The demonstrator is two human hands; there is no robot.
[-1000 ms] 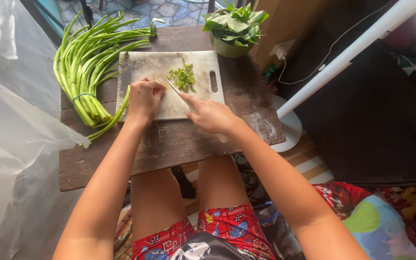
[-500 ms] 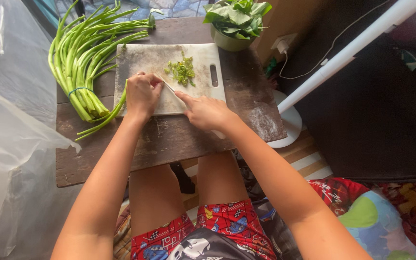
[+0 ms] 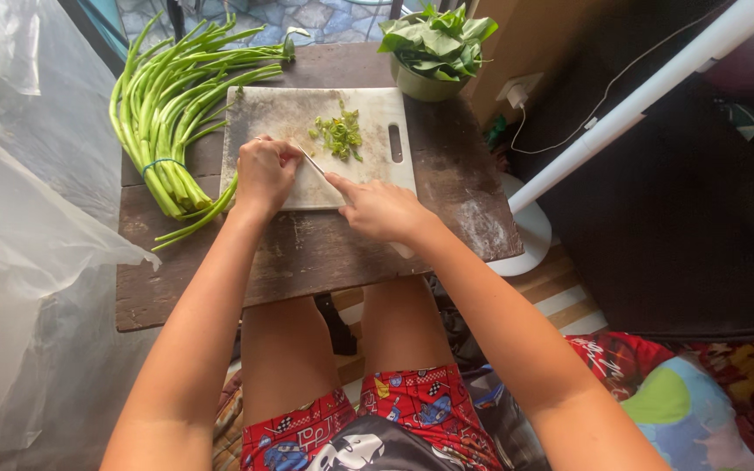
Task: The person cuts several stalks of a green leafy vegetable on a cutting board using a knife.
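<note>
Honestly, with my left hand (image 3: 263, 174) clenched on the green stems (image 3: 220, 199) at the white cutting board's (image 3: 272, 109) left edge and my right hand (image 3: 383, 211) gripping the knife (image 3: 314, 162) just beside those knuckles, a slip could nick me.

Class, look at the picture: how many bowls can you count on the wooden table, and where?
1. A green bowl filled with leaves stands at the table's far edge, just beyond the white cutting board. None other shows.

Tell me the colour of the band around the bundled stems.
Blue; the band wraps the green stem bundle, seen in the head view.
</note>
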